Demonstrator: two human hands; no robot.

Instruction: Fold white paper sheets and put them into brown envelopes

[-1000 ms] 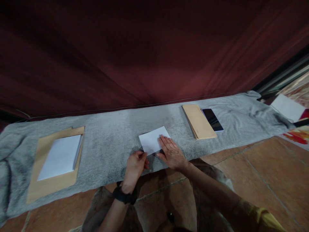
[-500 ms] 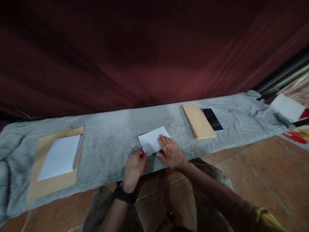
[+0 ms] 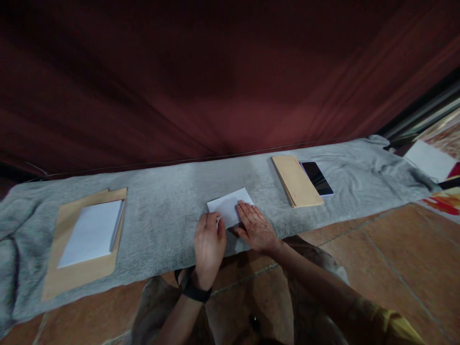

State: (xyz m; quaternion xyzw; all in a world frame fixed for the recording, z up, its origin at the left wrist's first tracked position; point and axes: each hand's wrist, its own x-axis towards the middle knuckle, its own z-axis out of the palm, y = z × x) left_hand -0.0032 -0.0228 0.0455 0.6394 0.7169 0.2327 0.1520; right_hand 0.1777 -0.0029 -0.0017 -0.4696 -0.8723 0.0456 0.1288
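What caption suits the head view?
Left hand and right hand rest on a white sheet on a grey cloth, with a paper stack left and brown envelopes and a phone right.

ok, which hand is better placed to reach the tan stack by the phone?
Right, likely: right hand rests on the white paper, nearer the tan stack; left hand sits farther off.

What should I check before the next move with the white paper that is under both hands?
1. The left hand lies flat on the near-left edge of the white paper: ok.
2. The right hand lies flat on its right part: ok.
3. The paper rests wholly on the grey cloth: ok.
4. The paper's edges under the hands meet evenly: cannot tell, they are hidden.
5. The brown envelopes and the phone lie apart from the paper: ok.
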